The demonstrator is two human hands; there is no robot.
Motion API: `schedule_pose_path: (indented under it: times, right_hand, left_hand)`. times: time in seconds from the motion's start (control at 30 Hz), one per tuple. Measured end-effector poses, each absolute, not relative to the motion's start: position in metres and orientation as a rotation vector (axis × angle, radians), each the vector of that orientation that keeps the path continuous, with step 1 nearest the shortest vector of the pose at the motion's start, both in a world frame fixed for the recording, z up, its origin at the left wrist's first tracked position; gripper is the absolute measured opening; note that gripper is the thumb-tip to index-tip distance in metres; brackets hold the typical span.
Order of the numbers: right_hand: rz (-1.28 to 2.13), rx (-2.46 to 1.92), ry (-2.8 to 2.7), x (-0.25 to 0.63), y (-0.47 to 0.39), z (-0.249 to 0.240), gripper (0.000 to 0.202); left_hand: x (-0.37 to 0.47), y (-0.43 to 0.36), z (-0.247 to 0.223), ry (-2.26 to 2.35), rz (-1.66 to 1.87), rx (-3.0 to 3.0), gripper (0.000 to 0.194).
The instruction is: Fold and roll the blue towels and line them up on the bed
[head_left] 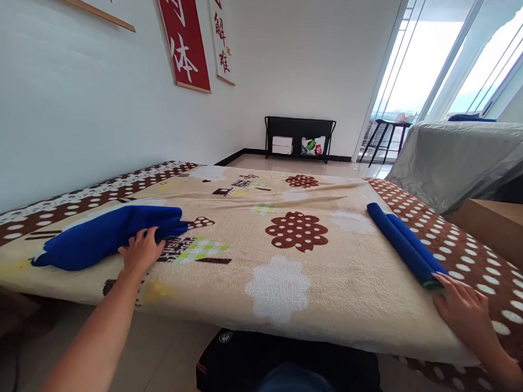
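Right hand (465, 309) at blue roll (402, 245), long axis forward-left.

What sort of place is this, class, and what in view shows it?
Probably a room in a home: a patterned blanket is spread out wide, a red scroll hangs on the wall, and a dark stool stands by tall glass panes.

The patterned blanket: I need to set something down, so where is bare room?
On the patterned blanket, the widest free patch lies between the bunched blue cloth and the rolled blue cloth; another stretches beyond them to the far edge. Crowding: the left hand at the bunched cloth, the right hand at the roll's near end.
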State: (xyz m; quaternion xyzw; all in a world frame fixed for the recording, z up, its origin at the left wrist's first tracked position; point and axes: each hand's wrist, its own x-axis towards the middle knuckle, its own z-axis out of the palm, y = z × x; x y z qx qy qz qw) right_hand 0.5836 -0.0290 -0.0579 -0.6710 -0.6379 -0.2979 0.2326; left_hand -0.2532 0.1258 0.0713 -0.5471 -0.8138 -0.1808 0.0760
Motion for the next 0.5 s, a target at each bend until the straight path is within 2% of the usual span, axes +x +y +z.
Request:
schedule_pose_path:
  times: [0.17, 0.4, 0.5]
  right_hand:
    - [-0.798, -1.850, -1.738, 0.581, -0.033, -0.057, 0.061]
    - [-0.806, -1.845, -1.689, 0.600, -0.028, -0.078, 0.065]
    - [-0.817, -1.840, -1.657, 0.605, -0.026, -0.086, 0.067]
  left_hand:
    - [-0.257, 0.130, 0.072, -2.519, -0.537, -1.587, 0.026]
    - [-0.265, 0.135, 0.099, -2.584, -0.610, -1.579, 0.023]
    - [-0.269, 0.125, 0.104, -2.499, -0.718, -1.382, 0.024]
